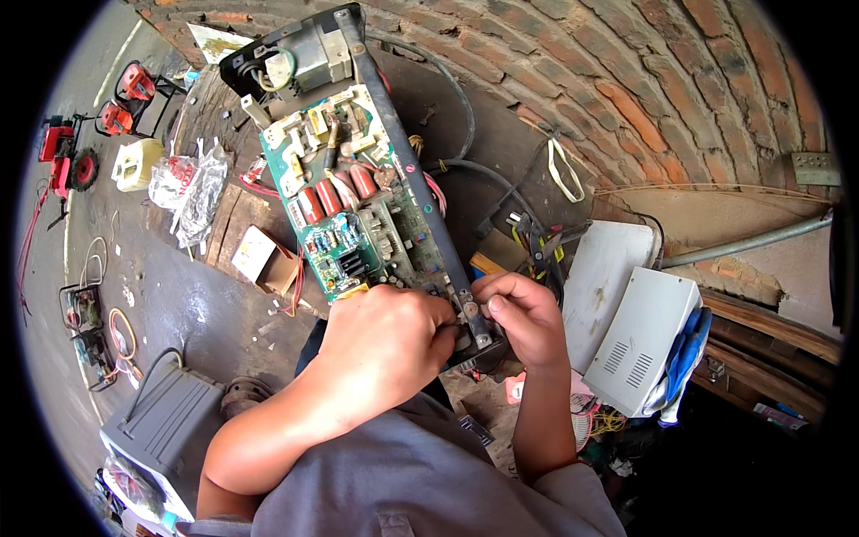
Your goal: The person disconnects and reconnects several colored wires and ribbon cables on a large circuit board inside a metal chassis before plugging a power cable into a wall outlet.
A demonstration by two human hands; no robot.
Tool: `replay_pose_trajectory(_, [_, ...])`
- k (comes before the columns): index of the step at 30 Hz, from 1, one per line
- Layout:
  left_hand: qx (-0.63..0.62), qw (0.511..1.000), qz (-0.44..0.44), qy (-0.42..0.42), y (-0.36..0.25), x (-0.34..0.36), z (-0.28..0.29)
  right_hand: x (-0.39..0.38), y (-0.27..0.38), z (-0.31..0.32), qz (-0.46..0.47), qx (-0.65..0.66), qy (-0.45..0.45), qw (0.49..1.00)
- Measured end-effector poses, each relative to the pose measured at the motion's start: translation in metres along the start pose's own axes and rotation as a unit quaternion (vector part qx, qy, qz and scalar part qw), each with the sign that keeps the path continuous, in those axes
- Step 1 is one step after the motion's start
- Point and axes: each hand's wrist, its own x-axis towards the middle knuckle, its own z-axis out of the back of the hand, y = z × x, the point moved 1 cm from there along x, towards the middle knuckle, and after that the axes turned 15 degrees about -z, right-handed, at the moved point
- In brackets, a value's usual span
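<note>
Brick walling curved behind a cluttered workbench (pixel 224 224). At far left lay red tools (pixel 67 157) and a crumpled plastic bag (pixel 192 188). The opened electronic chassis (pixel 358 179) ran lengthwise from upper left, transformer end away, down to the hands; its cover was already off and the green circuit board (pixel 344 246) remained mounted. The left hand (pixel 385 345) was fisted at its near end, contents hidden; the right hand (pixel 523 318) pinched the frame rail. White housings (pixel 640 340) sat rightward.
</note>
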Motion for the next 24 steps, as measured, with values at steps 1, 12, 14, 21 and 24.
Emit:
replay_pose_trajectory(1, [-0.002, 1.000, 0.026, -0.008, -0.002, -0.001, 0.000, 0.001, -0.002, 0.000, -0.002, -0.001, -0.008, 1.000])
replay_pose_trajectory(12, [0.042, 0.984, 0.106, -0.139, -0.018, 0.003, -0.015, 0.008, -0.016, 0.003, 0.010, 0.023, -0.006, 1.000])
replay_pose_trajectory(14, [0.039, 0.982, 0.099, -0.154, -0.020, 0.007, -0.019, 0.010, -0.021, 0.004, 0.023, 0.029, 0.002, 0.999])
replay_pose_trajectory(21, [0.029, 0.965, 0.159, -0.208, -0.023, 0.010, -0.034, 0.002, -0.026, 0.008, 0.044, 0.068, 0.004, 0.997])
replay_pose_trajectory(24, [0.028, 0.952, 0.193, -0.238, -0.025, 0.012, -0.040, 0.000, -0.029, 0.011, 0.067, 0.089, 0.008, 0.994])
